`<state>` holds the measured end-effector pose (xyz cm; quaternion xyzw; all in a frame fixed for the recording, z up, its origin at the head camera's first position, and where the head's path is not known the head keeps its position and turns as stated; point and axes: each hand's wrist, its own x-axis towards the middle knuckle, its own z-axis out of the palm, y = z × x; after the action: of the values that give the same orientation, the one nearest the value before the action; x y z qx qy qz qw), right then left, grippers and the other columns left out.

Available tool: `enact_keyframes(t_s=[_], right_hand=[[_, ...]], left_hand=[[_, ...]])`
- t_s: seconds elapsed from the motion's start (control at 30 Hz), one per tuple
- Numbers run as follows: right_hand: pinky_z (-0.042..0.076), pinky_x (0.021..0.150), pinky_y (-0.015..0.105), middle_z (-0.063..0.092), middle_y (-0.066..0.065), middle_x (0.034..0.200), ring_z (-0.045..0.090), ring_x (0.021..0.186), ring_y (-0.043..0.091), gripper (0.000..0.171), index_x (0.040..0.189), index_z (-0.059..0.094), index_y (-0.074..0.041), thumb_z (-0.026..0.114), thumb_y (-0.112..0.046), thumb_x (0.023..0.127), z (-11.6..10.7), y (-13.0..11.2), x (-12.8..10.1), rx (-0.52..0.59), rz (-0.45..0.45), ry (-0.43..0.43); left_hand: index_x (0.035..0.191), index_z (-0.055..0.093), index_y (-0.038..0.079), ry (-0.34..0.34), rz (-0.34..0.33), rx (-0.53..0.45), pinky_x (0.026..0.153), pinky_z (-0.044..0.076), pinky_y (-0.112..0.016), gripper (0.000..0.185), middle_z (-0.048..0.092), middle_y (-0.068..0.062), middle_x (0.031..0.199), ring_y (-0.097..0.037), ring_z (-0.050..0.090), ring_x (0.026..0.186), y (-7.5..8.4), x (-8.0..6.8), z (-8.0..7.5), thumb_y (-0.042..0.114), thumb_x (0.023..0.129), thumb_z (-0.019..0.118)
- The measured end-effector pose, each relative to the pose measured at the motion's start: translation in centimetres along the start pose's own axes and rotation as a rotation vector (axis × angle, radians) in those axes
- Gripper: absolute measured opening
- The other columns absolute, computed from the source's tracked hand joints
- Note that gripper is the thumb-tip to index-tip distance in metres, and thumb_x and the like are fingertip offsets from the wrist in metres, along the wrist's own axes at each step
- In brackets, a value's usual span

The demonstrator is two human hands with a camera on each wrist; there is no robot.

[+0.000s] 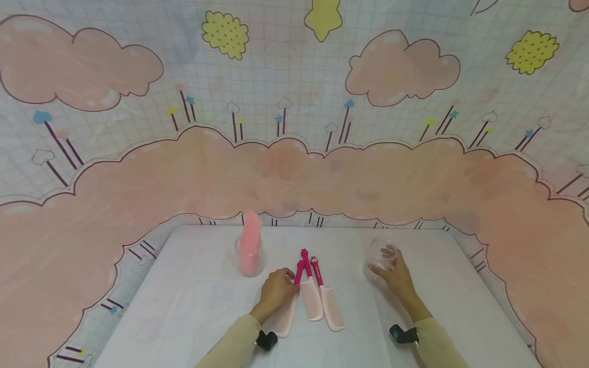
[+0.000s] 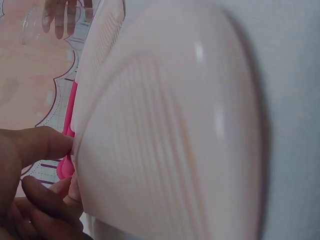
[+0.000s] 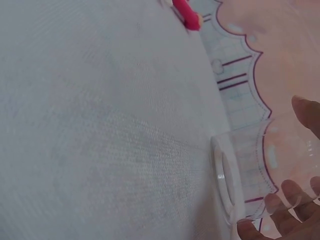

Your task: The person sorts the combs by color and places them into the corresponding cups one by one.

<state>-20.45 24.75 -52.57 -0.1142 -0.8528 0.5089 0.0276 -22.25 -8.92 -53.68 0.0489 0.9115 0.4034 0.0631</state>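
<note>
Three pale pink combs with magenta handles lie side by side at the table's middle. My left hand grips the leftmost comb where its handle meets the head. In the left wrist view that comb fills the frame, with my fingers curled at its magenta handle. The middle comb and the right comb lie untouched. My right hand holds an empty clear cup tilted on the table. In the right wrist view my fingertips wrap round that cup.
A second clear cup with a pink comb standing in it is just left of the combs. The white table is ringed by a cartoon-cloud backdrop close behind and at both sides. A comb handle's tip shows in the right wrist view.
</note>
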Motion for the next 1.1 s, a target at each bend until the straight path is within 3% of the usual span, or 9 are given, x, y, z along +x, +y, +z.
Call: enact_keyframes(t_s=[0.3,0.5,0.77,1.1], right_hand=[[0.029,0.115,0.062,0.035,0.013,0.156,0.025,0.146,0.045,0.098,0.155,0.014,-0.015,0.076,-0.041,0.084,0.4,0.3,0.0,0.0,0.007,0.001],[0.029,0.115,0.062,0.035,0.013,0.156,0.025,0.147,0.044,0.099,0.156,0.013,-0.015,0.076,-0.042,0.084,0.4,0.3,-0.1,-0.002,0.011,0.002],[0.03,0.114,0.062,0.035,0.013,0.156,0.025,0.147,0.044,0.098,0.156,0.013,-0.015,0.075,-0.041,0.085,0.2,0.4,-0.1,0.008,-0.006,0.006],[0.029,0.115,0.062,0.034,0.012,0.157,0.024,0.147,0.043,0.098,0.156,0.013,-0.016,0.075,-0.042,0.085,0.2,0.5,0.0,0.015,-0.011,0.007]], left_hand=[[0.104,0.07,0.0,-0.02,0.007,-0.033,0.061,0.053,-0.027,0.033,0.071,-0.009,0.084,-0.015,0.062,0.073,-0.7,-0.1,-0.3,0.016,0.075,0.074],[0.101,0.071,0.001,0.02,0.045,-0.066,0.062,0.053,-0.025,0.029,0.072,-0.007,0.084,-0.012,0.062,0.071,-0.8,-0.4,-0.9,0.014,0.076,0.074],[0.104,0.072,0.0,0.042,0.068,-0.156,0.057,0.049,-0.02,0.029,0.066,-0.003,0.078,-0.009,0.056,0.067,-0.1,-0.6,-2.2,0.012,0.077,0.074],[0.103,0.07,0.0,0.016,0.091,-0.181,0.06,0.048,-0.018,0.024,0.066,-0.004,0.083,-0.011,0.056,0.073,0.6,-1.0,-3.5,0.012,0.082,0.074]])
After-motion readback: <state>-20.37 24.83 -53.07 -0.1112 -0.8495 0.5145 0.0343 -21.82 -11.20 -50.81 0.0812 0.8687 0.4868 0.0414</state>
